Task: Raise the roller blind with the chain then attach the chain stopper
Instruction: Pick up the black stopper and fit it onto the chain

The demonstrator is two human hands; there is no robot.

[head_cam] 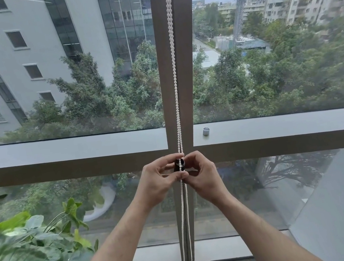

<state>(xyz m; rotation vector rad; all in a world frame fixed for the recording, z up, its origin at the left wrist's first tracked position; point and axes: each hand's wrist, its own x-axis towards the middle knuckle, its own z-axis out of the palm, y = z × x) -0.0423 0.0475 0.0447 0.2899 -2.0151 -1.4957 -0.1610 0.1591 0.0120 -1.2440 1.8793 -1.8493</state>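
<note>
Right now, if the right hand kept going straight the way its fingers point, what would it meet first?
The right hand points inward, to the left, so it would first meet the black chain stopper and white bead chain it already pinches, then the left hand just beyond. Depth is hard to judge.

head view | 1 camera | faces forward and down, toward window [266, 47] | hands close below centre

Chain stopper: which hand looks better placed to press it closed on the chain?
Probably the right hand: its fingers curl around the black chain stopper, while the left hand pinches the white chain just below it.
</note>
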